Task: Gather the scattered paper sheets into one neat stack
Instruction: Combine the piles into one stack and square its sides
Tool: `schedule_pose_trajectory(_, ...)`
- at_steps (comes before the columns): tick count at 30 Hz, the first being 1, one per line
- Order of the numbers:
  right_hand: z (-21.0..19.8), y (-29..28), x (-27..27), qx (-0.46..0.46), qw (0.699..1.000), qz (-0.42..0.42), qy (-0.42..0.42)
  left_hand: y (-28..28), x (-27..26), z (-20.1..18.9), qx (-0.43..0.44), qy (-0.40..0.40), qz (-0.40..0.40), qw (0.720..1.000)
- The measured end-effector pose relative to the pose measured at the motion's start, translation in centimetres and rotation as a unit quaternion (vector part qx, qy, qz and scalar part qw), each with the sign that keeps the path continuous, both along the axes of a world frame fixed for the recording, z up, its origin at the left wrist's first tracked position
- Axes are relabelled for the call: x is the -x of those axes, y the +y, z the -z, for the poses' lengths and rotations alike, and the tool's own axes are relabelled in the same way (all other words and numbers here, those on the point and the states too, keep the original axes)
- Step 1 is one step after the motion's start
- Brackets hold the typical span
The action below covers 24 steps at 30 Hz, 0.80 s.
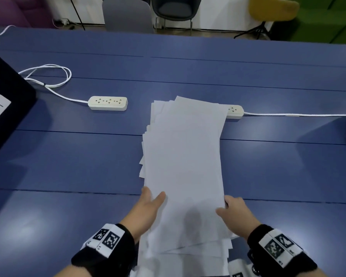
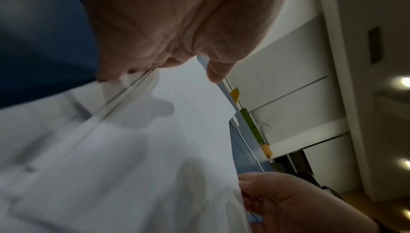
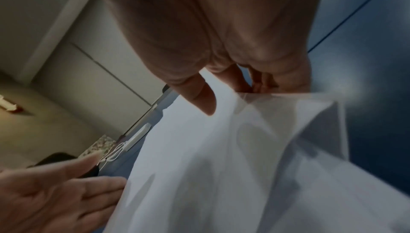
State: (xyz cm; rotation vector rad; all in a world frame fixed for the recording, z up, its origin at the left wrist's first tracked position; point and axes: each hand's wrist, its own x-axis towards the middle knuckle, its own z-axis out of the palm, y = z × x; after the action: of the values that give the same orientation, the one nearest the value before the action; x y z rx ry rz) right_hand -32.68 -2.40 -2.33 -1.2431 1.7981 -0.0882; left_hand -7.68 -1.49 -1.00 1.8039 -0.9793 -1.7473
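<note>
Head view: the paper sheets (image 1: 183, 166) are lying gathered on the blue surface (image 1: 68, 156), fanned along their left and far edges and overhanging the near edge toward the person. The left hand (image 1: 148, 208) is being held against the left edge, thumb over the top sheet, fingers hidden beneath; the right hand (image 1: 236, 212) is being held against the right edge, thumb on top. The far corner of the pile is covering part of a power strip (image 1: 235, 111); a second power strip (image 1: 107, 103) is lying well apart to the left, beside a black case (image 1: 6, 100). Handling is judged as follows: the sheets are light, limp and slippery over one another, so they are best taken at both long edges and squared by tapping. Left wrist view: what the head view is hiding is being shown here, namely the left hand's fingers (image 2: 115, 73) curled under the layered edges with the thumb above, the right hand (image 2: 288, 201) pinching the opposite edge. Right wrist view: the right hand's fingers (image 3: 266, 82) are being seen curled round the corner edge, thumb pressed on top; the left hand (image 3: 55, 193) is appearing nearly flat, straight fingers touching the edge, so its grip is being left uncertain.
</note>
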Motion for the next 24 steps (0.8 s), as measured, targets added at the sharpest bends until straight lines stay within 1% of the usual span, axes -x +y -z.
schedule_pose_trajectory(1, -0.3, 0.1, -0.2, -0.015, 0.999, -0.035, 0.029, 0.1, -0.3, 0.0, -0.007, -0.002, 0.007, 1.000)
schedule_pose_trajectory(2, -0.6, 0.1, -0.2, -0.023, 0.997, -0.052, 0.047, -0.1, -0.7, 0.1, -0.012, -0.004, 0.006, 1.000)
schedule_pose_trajectory(3, -0.7, -0.3, 0.1, -0.028, 0.997, -0.055, 0.056, -0.6, -1.2, 0.0, -0.020, -0.010, -0.002, 1.000)
schedule_pose_trajectory(4, -0.6, -1.0, 0.5, -0.027, 0.998, -0.045, 0.047, -1.5, -1.7, -0.2, -0.018, -0.014, -0.018, 1.000)
schedule_pose_trajectory(5, -0.6, -2.0, 1.0, -0.017, 0.999, -0.016, 0.027, -2.6, -2.1, -0.5, -0.005, -0.025, -0.035, 0.999)
schedule_pose_trajectory(6, -0.2, -3.2, 1.4, 0.011, 1.000, 0.025, 0.000, -3.8, -2.3, -0.9, 0.010, -0.045, -0.048, 0.998)
schedule_pose_trajectory(7, 0.1, -4.7, 1.7, 0.037, 0.997, 0.067, -0.026, -5.2, -2.5, -1.3, 0.021, -0.066, -0.063, 0.996)
schedule_pose_trajectory(9, 1.8, -8.3, 2.3, 0.076, 0.988, 0.120, -0.058, -8.5, -2.7, -2.1, 0.041, -0.098, -0.083, 0.991)
schedule_pose_trajectory(11, 4.3, -12.0, 3.5, 0.101, 0.980, 0.154, -0.073, -11.2, -2.7, -2.1, 0.043, -0.138, -0.058, 0.988)
schedule_pose_trajectory(13, 4.6, -14.8, 3.2, 0.127, 0.974, 0.174, -0.073, -13.1, -3.0, -1.0, 0.050, -0.168, -0.025, 0.984)
schedule_pose_trajectory(15, 2.7, -16.1, 1.4, 0.146, 0.974, 0.166, -0.056, -13.7, -3.0, -0.2, 0.076, -0.218, 0.006, 0.973)
schedule_pose_trajectory(17, 2.5, -16.9, 0.4, 0.160, 0.973, 0.157, -0.047, -13.9, -3.3, 0.6, 0.101, -0.273, 0.030, 0.956)
schedule_pose_trajectory(19, 2.7, -17.0, -0.1, 0.165, 0.971, 0.168, -0.050, -13.1, -3.7, 0.7, 0.118, -0.312, 0.023, 0.942)
schedule_pose_trajectory(22, 3.4, -16.3, -0.1, 0.178, 0.958, 0.216, -0.060, -11.9, -4.5, 0.7, 0.145, -0.331, -0.025, 0.932)
schedule_pose_trajectory(24, 3.6, -15.5, 0.0, 0.185, 0.952, 0.239, -0.054, -11.3, -4.9, 1.2, 0.157, -0.312, -0.028, 0.937)
